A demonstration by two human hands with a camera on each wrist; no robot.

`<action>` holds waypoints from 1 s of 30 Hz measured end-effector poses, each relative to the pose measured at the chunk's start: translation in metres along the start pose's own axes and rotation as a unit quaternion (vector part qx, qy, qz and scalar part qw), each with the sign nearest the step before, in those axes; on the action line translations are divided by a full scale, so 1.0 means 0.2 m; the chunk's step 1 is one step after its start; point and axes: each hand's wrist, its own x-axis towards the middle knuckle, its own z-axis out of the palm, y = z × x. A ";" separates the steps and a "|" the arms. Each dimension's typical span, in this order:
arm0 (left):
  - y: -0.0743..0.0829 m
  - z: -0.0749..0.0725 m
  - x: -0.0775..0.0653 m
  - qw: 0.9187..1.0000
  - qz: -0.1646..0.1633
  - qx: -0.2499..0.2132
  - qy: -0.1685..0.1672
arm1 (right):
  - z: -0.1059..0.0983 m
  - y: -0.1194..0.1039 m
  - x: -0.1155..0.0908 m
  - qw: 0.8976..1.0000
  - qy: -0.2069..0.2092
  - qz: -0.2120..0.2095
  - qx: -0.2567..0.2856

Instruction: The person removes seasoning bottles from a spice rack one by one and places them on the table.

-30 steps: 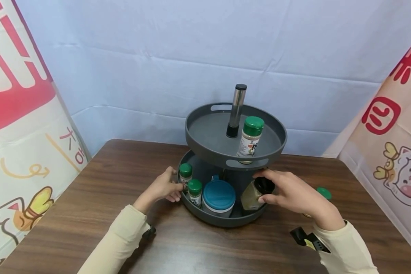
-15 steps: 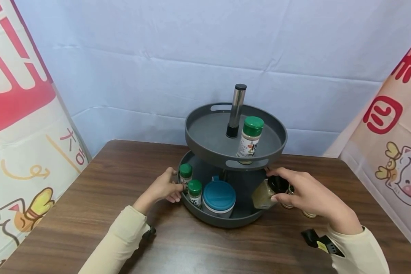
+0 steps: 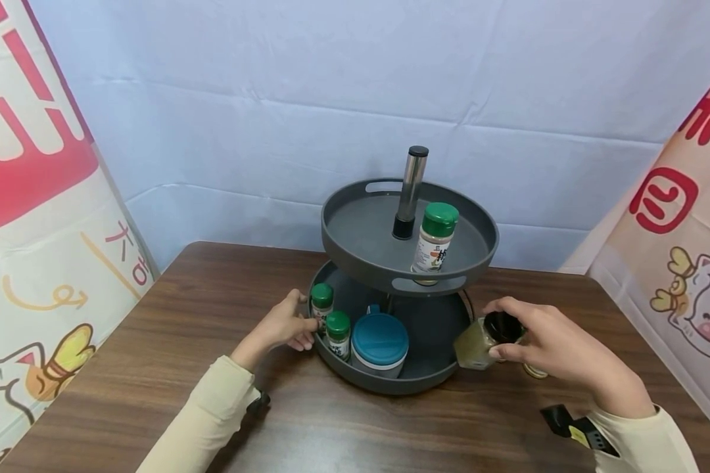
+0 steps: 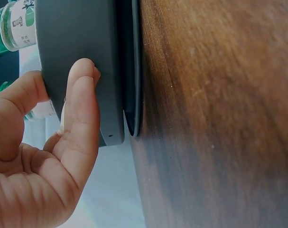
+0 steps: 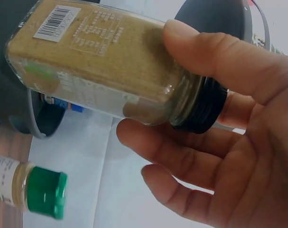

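Note:
My right hand point(image 3: 559, 348) grips a square glass spice jar point(image 3: 473, 346) near its black lid, tilted, just off the right edge of the lower tray point(image 3: 432, 328). Brownish powder fills the jar point(image 5: 96, 57) in the right wrist view. At the lower tray's left, my left hand point(image 3: 279, 326) pinches the rim, thumb over the top and fingers against the outer wall point(image 4: 72, 28). Inside that tray stand two green-capped spice bottles, one at the back point(image 3: 321, 305) and one nearer point(image 3: 338, 335), plus a blue-lidded container point(image 3: 380, 341).
The grey upper tray point(image 3: 361, 230) overhangs the lower one, with a metal post point(image 3: 411, 190) and a green-capped shaker point(image 3: 434, 243). Another green-capped bottle point(image 5: 46, 190) is beyond my right hand, mostly hidden in the head view. Wooden tabletop point(image 3: 331, 433) lies in front.
My right hand has carried the black-lidded jar to the right, from inside the lower tray to just past its rim. The left hand has stayed at the rim.

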 end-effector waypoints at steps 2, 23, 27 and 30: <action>0.00 0.00 0.00 1.000 0.002 0.001 -0.002 | 0.00 0.01 -0.02 1.000 -0.004 0.005 0.014; -0.01 0.01 0.00 1.000 -0.001 -0.004 0.002 | 0.01 0.13 -0.13 0.997 -0.044 0.056 -0.012; -0.01 0.01 0.00 1.000 0.003 -0.003 0.000 | 0.01 0.16 -0.15 0.996 -0.055 0.067 -0.011; 0.00 0.01 0.01 1.000 0.005 -0.003 0.000 | 0.01 0.18 -0.16 0.996 -0.056 0.072 -0.015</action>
